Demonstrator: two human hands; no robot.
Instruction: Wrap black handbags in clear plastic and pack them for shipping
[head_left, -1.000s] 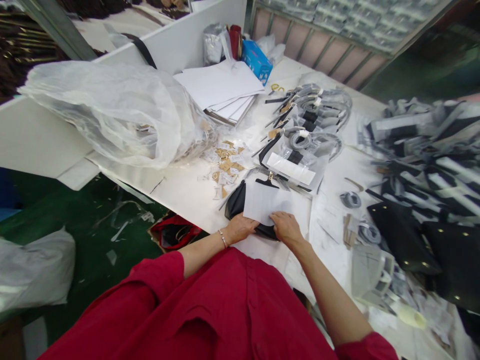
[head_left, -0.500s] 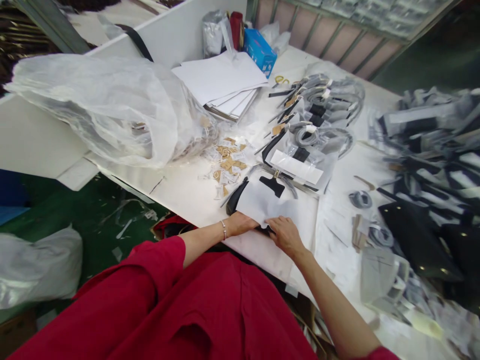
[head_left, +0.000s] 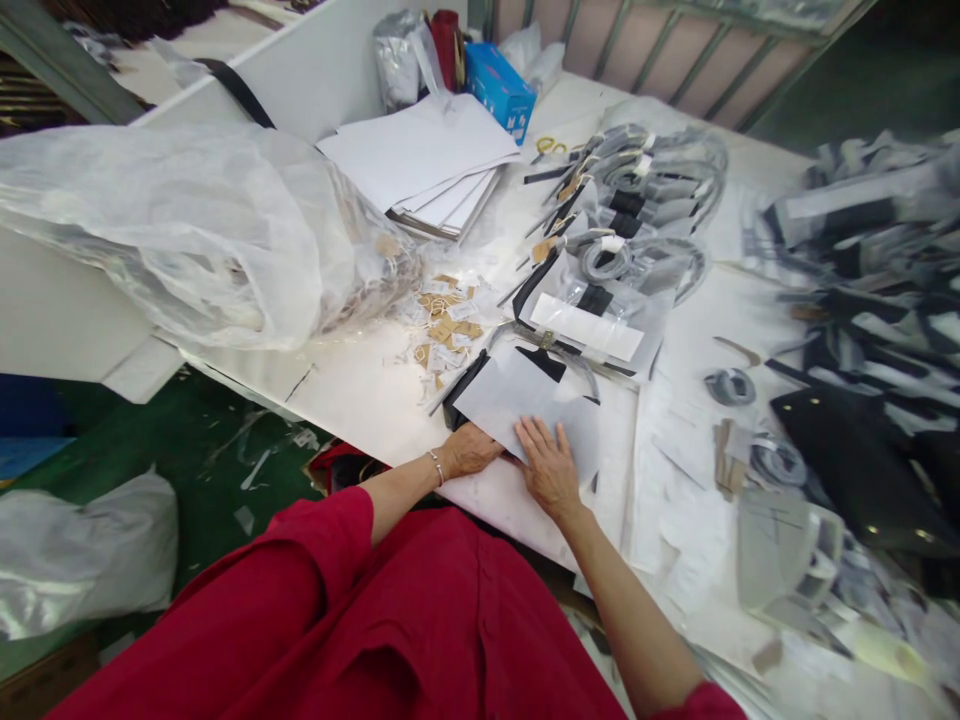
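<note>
Both hands down at the near table edge (head_left: 517, 520). Left hand (head_left: 466, 450) curled on the near-left edge of the white sheet (head_left: 517, 400); can't tell if it pinches the sheet or just pins it. Right hand (head_left: 551, 465) open and flat, palm pressing the sheet's near side, gripping nothing. The sheet lies over a black bag (head_left: 461, 388); only the bag's left corner and a black tab (head_left: 541, 362) with a small metal clasp at the sheet's far edge stick out. Judging by that, wrapping looks partly done: top covered, left side and far tab exposed, nothing looks folded under. Room: table edge runs just behind the wrists, so no slack toward the person; bare table left of the left hand; loose white sheets just right of the right hand. Just beyond the sheet: bagged strap (head_left: 592, 320) and a scatter of small tan tags (head_left: 446, 325), close enough to crowd any far-side fold. Further left a big clear plastic bag (head_left: 187, 230); beyond that a paper stack (head_left: 427, 165) and blue box (head_left: 499, 90). Far right, blurred pile of black bags (head_left: 862, 460).
</note>
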